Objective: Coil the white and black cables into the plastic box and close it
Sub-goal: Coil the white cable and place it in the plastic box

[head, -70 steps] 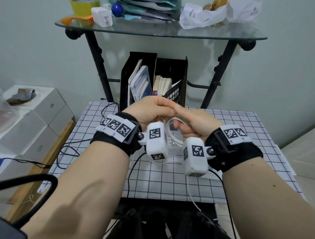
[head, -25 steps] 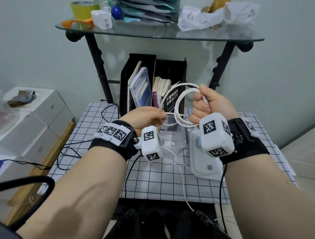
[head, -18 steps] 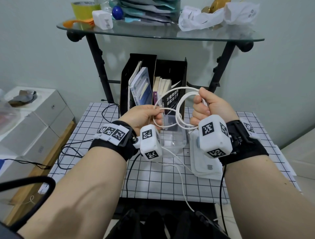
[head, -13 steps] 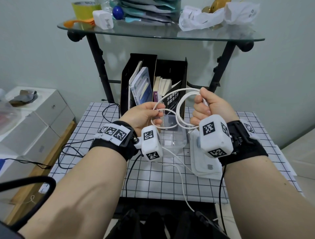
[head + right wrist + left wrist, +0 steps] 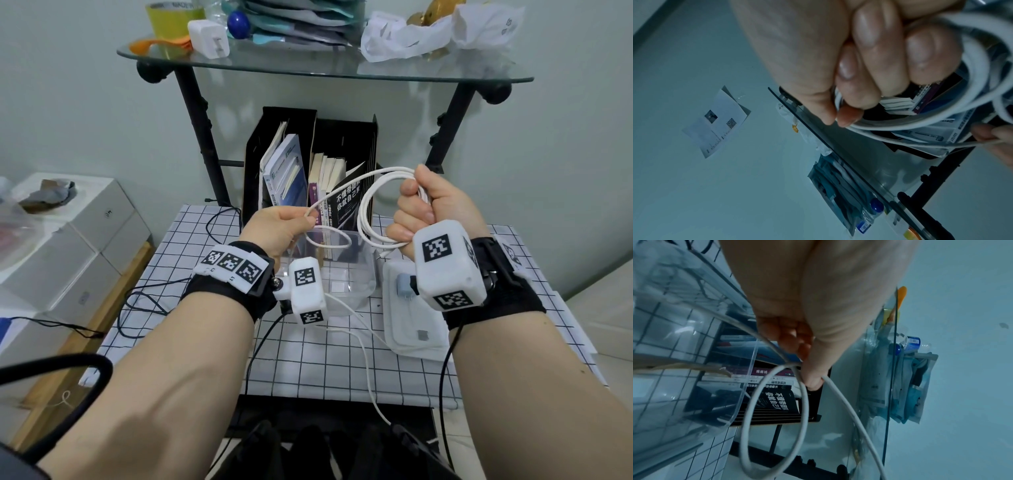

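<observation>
My right hand (image 5: pixel 412 214) is raised over the table and grips several loops of the white cable (image 5: pixel 360 214) in a fist. The right wrist view shows the right hand (image 5: pixel 869 73) with its fingers curled round the white cable (image 5: pixel 900 126). My left hand (image 5: pixel 303 221) pinches one strand left of the coil, and the left hand (image 5: pixel 807 369) holds the white cable (image 5: pixel 803 402) between thumb and finger. The cable's tail hangs off the front table edge. Below my hands stands the clear plastic box (image 5: pixel 366 281), open, with its lid (image 5: pixel 404 335) lying to its right. A thin black cable (image 5: pixel 137 308) lies on the table at left.
The checkered table (image 5: pixel 308 359) carries a black file holder (image 5: pixel 342 137) with books at the back. A cluttered glass shelf (image 5: pixel 325 70) on black legs spans above it. White boxes (image 5: pixel 68 246) are stacked left of the table.
My right hand has risen from above the box with the coil in it. My left hand has drawn apart to the left, pulling a strand out from the coil.
</observation>
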